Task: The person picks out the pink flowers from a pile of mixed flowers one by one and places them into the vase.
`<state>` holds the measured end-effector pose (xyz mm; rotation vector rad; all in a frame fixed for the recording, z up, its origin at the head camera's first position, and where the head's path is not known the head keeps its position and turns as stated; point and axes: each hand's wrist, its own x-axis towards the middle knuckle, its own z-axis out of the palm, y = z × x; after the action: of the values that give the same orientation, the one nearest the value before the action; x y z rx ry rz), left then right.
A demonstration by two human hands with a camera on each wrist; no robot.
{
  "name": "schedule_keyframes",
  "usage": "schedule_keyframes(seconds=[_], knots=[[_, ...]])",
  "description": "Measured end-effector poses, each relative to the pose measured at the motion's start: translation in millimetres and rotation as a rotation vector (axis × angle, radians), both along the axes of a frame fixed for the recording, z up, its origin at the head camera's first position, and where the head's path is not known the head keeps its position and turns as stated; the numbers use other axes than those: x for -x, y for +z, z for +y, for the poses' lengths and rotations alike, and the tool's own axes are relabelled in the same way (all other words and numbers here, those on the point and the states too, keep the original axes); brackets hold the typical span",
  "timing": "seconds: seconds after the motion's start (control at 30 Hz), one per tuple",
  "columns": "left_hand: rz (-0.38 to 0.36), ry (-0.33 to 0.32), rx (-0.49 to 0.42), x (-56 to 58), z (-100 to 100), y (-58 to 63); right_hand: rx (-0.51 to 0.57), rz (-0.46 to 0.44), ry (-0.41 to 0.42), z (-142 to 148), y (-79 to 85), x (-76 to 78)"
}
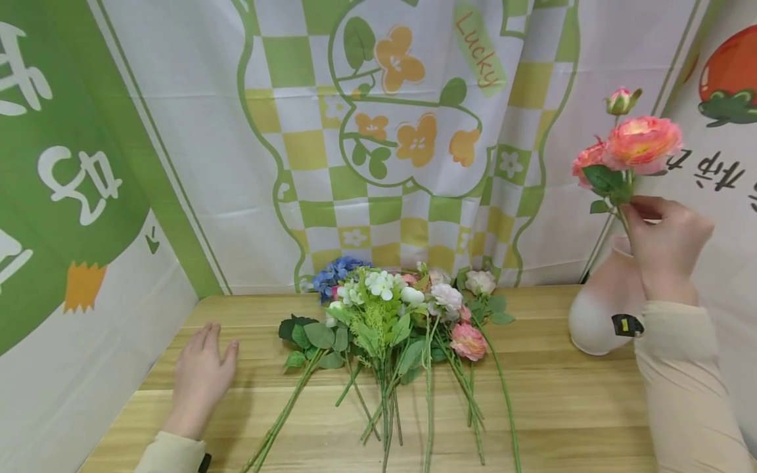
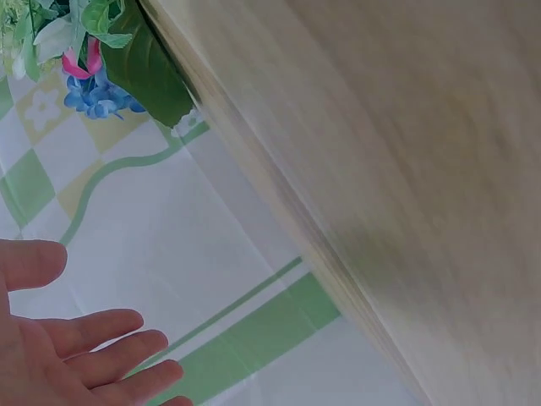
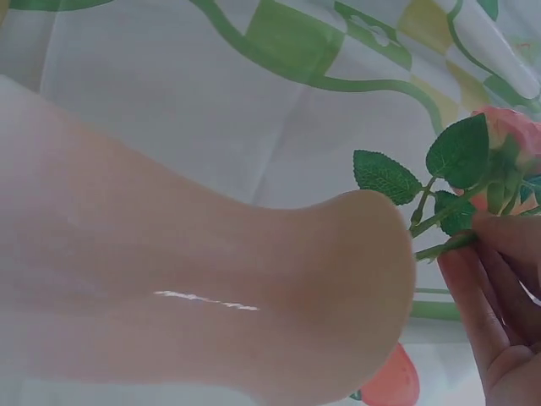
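Note:
At the right of the head view, my right hand [image 1: 674, 240] pinches the stem of a pink flower [image 1: 644, 141] with a smaller bloom and a bud. The pinkish-white vase [image 1: 591, 315] stands just beneath. In the right wrist view, the stem [image 3: 435, 249] runs down to the vase mouth [image 3: 397, 254], and its lower end is hidden there. Over the left side of the table, my left hand [image 1: 204, 368] has relaxed fingers and holds nothing. Between the hands lies a pile of flowers, including a blue hydrangea [image 1: 337, 276], white blossoms [image 1: 381, 285] and a pink flower [image 1: 469, 341].
The wooden table [image 1: 319, 447] fills the foreground, with several green stems pointing toward its near edge. A patterned curtain [image 1: 414, 223] hangs behind the table, and printed cloth [image 1: 195, 217] covers the left side. The vase stands close to the right-hand cloth.

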<state>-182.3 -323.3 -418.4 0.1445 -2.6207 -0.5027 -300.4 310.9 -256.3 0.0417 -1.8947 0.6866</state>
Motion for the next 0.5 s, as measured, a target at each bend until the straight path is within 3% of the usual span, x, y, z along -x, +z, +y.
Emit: schedule_keyframes(seconds=[0.5], knots=[[0.013,-0.008,-0.001,-1.2,0.3,-0.2,0.011,-0.085,0.003,11.2,-17.1,1.9]])
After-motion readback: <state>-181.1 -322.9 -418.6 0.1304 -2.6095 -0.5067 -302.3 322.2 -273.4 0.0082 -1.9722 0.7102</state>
